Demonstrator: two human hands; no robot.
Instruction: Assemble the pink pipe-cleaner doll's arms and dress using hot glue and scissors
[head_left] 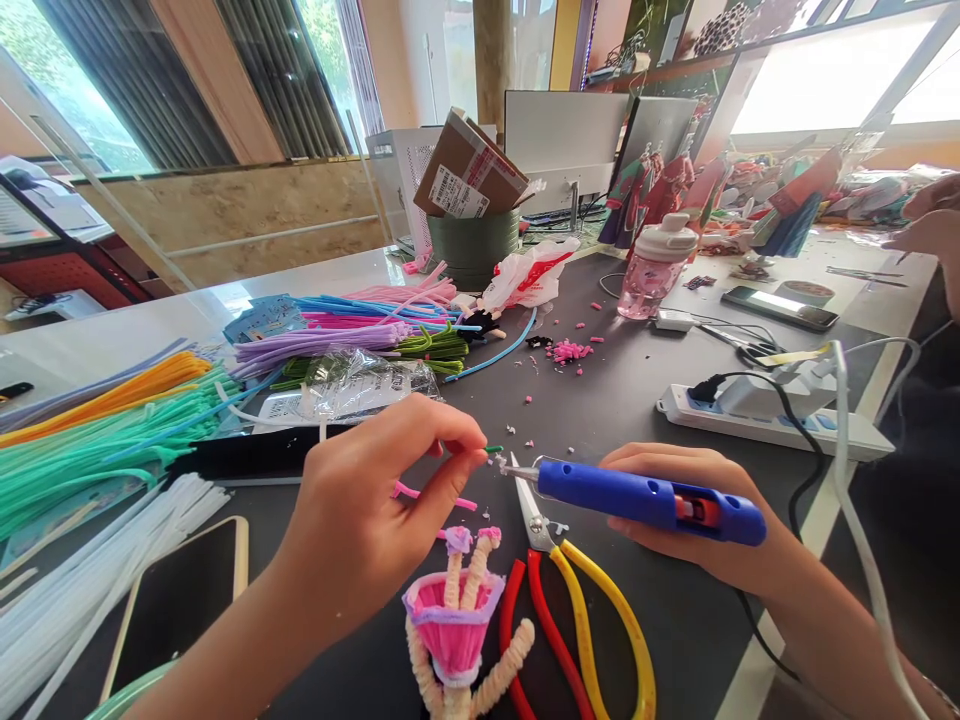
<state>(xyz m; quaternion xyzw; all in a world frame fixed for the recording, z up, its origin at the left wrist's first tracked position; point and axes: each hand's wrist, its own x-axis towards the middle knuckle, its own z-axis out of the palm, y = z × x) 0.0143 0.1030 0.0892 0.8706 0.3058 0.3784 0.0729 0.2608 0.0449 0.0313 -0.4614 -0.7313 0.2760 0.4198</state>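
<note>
My left hand is closed, pinching a short green piece, perhaps a bit of pipe cleaner, between thumb and fingertips. My right hand is wrapped round a blue hot glue gun, its metal nozzle pointing left, just short of the green piece. Beneath the nozzle lie scissors with red and yellow handles. A pipe-cleaner doll in a pink skirt with a lilac edge lies in front of me, its legs towards my left hand. A pink strip is partly hidden behind that hand.
Bundles of pipe cleaners cover the left side, near a phone. Pink snippets lie mid-table. A pink bottle, a power strip and cables stand right. Another person's hand shows at the right edge.
</note>
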